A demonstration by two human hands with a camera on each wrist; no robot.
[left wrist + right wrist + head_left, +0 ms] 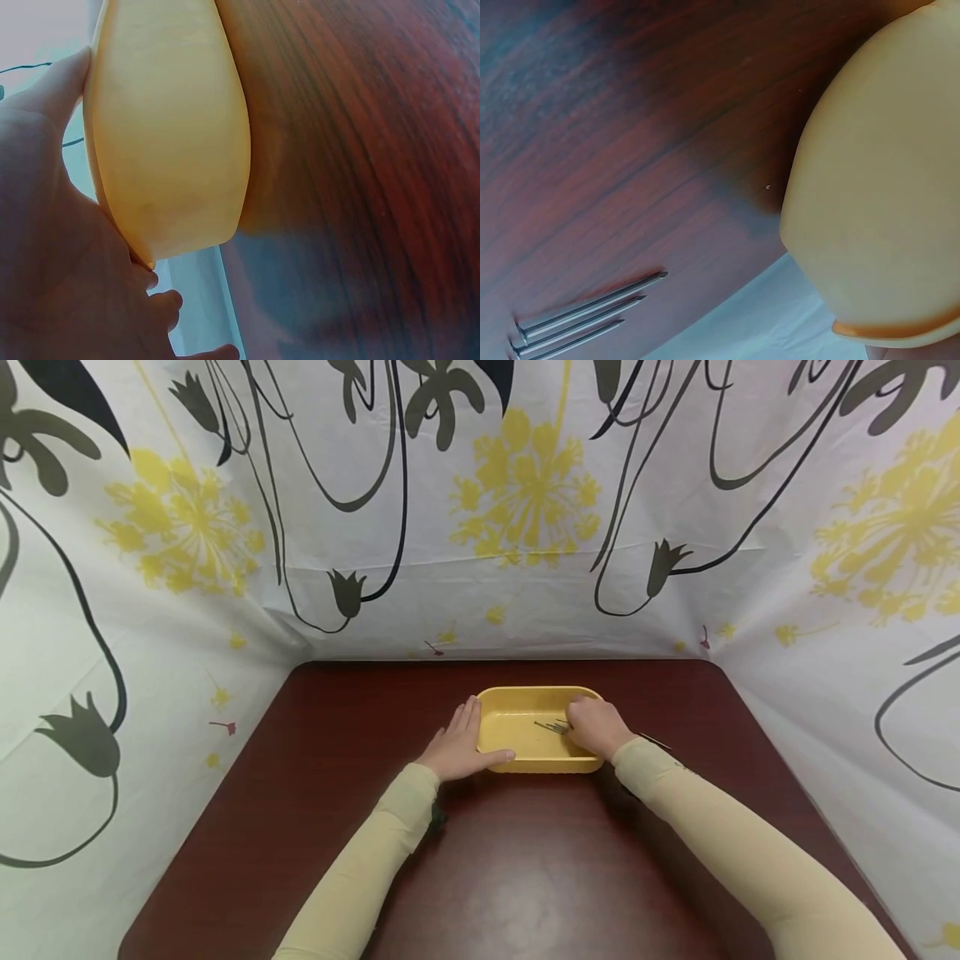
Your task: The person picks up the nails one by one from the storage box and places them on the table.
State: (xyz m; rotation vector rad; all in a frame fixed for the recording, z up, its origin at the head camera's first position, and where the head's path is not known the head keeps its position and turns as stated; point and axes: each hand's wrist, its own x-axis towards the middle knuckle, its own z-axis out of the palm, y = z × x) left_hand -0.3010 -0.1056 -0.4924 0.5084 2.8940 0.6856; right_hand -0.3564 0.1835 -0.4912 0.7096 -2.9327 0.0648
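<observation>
A yellow plastic tray point(525, 742) lies on the dark red-brown table, with several thin grey nails point(553, 727) inside toward its right part. My left hand point(461, 750) rests against the tray's left end, fingers straight along the side and thumb over the near rim. Inside the right end my right hand point(597, 727) reaches down with bent fingers beside the nails; its fingertips are hidden, and I cannot tell whether they pinch one. In the right wrist view, three nails point(592, 305) lie side by side on the table, outside the tray.
The wooden table point(517, 843) has rounded far corners. A white cloth point(480, 527) with yellow and grey flower prints hangs behind it and along both sides. Close by the left wrist, a small dark object point(438, 818) shows beneath the sleeve.
</observation>
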